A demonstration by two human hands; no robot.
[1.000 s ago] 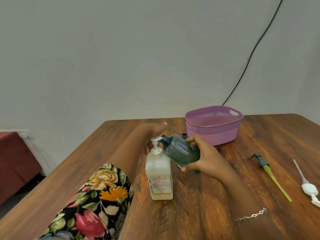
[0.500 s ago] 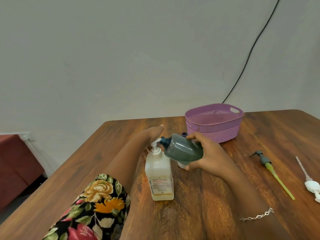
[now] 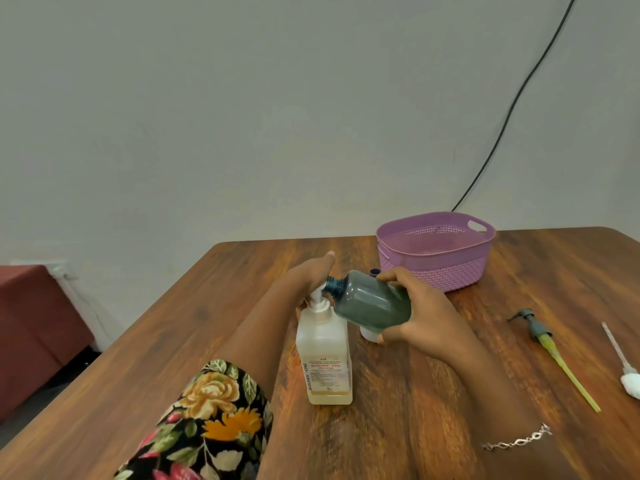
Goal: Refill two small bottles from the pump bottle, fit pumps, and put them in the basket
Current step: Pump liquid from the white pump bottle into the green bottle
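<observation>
Green bottle (image 3: 374,303) clasped in right grip (image 3: 426,315), left grip (image 3: 304,275) flat on pump bottle (image 3: 323,351), basket (image 3: 433,275) near far edge

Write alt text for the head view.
The right hand holds a small grey-green plastic bottle tilted, neck at the nozzle of a clear pump bottle that the left hand presses. A purple plastic basket stands behind on the wooden table.

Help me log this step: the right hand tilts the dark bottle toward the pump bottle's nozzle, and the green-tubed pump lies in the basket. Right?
No: the head view shows the green-tubed pump lying on the table, outside the basket. The right hand does tilt the dark bottle toward the nozzle of the pump bottle.
</observation>
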